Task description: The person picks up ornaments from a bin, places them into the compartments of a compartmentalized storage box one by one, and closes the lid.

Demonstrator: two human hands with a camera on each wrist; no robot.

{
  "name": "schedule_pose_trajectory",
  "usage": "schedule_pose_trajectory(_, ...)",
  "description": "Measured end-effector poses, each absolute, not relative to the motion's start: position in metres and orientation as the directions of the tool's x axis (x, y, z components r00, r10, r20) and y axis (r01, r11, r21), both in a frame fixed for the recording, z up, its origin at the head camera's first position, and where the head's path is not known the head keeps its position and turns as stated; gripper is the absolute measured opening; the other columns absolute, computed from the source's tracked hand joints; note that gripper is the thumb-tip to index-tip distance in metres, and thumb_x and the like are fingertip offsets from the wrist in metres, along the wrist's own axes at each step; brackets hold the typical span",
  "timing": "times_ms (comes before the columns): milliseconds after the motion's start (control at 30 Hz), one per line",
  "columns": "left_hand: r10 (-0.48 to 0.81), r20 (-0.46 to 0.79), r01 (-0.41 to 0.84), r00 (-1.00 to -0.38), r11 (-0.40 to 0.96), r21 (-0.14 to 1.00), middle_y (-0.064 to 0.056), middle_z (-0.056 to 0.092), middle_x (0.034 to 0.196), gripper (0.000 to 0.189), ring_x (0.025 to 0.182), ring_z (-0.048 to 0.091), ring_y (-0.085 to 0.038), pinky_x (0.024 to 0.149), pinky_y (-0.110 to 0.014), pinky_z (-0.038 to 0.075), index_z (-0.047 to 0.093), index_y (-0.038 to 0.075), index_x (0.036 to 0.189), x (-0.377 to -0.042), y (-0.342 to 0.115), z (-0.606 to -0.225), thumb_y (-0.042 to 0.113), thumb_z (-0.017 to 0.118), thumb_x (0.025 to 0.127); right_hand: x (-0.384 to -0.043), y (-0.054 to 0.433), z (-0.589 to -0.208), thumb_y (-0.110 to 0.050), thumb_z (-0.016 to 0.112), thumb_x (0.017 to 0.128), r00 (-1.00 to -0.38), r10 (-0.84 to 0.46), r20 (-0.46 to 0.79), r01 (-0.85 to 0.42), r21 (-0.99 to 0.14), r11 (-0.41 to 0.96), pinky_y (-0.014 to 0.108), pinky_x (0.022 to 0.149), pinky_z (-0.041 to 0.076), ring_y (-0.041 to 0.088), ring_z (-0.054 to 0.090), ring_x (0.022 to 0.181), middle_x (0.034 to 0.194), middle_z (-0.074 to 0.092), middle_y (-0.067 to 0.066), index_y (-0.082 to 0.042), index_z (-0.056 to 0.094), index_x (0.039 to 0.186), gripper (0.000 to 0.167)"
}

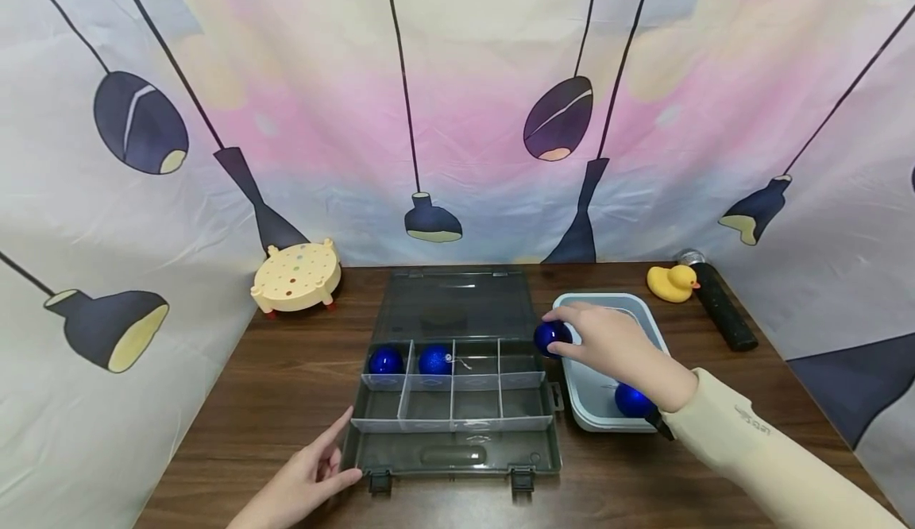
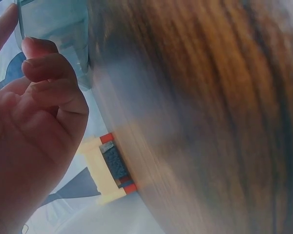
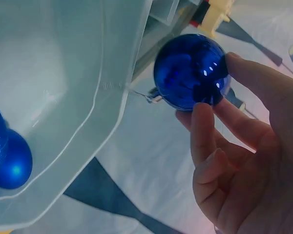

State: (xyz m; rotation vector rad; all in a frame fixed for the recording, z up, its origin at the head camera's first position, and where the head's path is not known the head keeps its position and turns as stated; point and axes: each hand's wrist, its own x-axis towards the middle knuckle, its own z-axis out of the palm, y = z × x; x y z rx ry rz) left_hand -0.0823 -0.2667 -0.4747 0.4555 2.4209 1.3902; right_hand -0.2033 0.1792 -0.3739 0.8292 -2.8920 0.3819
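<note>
A shiny blue Christmas ball (image 1: 552, 338) is pinched between the thumb and fingers of my right hand (image 1: 608, 342). It hangs over the left rim of a pale blue bin (image 1: 589, 390), its silver cap and string visible in the right wrist view. At the front left corner of a grey divided case (image 1: 457, 453), my left hand (image 1: 314, 469) touches the edge with a straight index finger and the thumb. Its other fingers bend loosely. The case's back row holds a shiny blue ball (image 1: 386, 361) and a glittery blue ball (image 1: 434, 360) in its two left compartments.
More blue balls (image 3: 12, 158) lie in the bin, partly hidden in the head view by my right forearm. The case's lid (image 1: 457, 306) lies back behind it. A yellow rubber duck (image 1: 670, 283), a black-handled object (image 1: 725, 306) and a cream round stool-like toy (image 1: 296, 277) stand farther back.
</note>
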Motion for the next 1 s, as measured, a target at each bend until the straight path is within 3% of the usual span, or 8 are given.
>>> schedule_pose_trajectory(367,0.426,-0.079,0.145,-0.901,0.469,0.871,0.006,0.045,0.071,0.077,0.055,0.039,0.0,0.048,-0.023,0.04,0.015,-0.002,0.152,-0.079,-0.266,-0.479,0.014,0.064,0.094,-0.205,0.143,-0.395,-0.039,0.073,0.086,-0.8,-0.565,0.202,-0.599,-0.206,0.774,0.028,0.062,0.051,0.011,0.062,0.077,0.106,0.065,0.002,-0.016,0.066,0.12,0.042)
schedule_pose_trajectory(667,0.429,-0.069,0.151,-0.901,0.459,0.875,0.005,0.045,0.072,0.077,0.055,0.039,0.0,0.048,-0.023,0.04,0.016,-0.001,0.152,-0.081,-0.266,-0.478,0.014,0.064,0.094,-0.21,0.128,-0.401,-0.037,0.074,0.086,-0.731,-0.634,0.254,-0.678,-0.162,0.717,0.027,0.067,0.053,0.01,0.064,0.083,0.111,0.063,0.0,-0.019,0.066,0.121,0.04)
schedule_pose_trajectory(1000,0.437,-0.083,0.143,-0.896,0.459,0.877,0.005,0.045,0.072,0.076,0.055,0.038,0.0,0.047,-0.023,0.039,0.015,-0.002,0.152,-0.084,-0.268,-0.478,0.013,0.063,0.095,-0.219,0.11,-0.404,-0.04,0.07,0.088,-0.746,-0.638,0.19,-0.664,-0.146,0.733,0.027,0.065,0.053,0.01,0.065,0.083,0.114,0.066,0.0,-0.021,0.064,0.125,0.042)
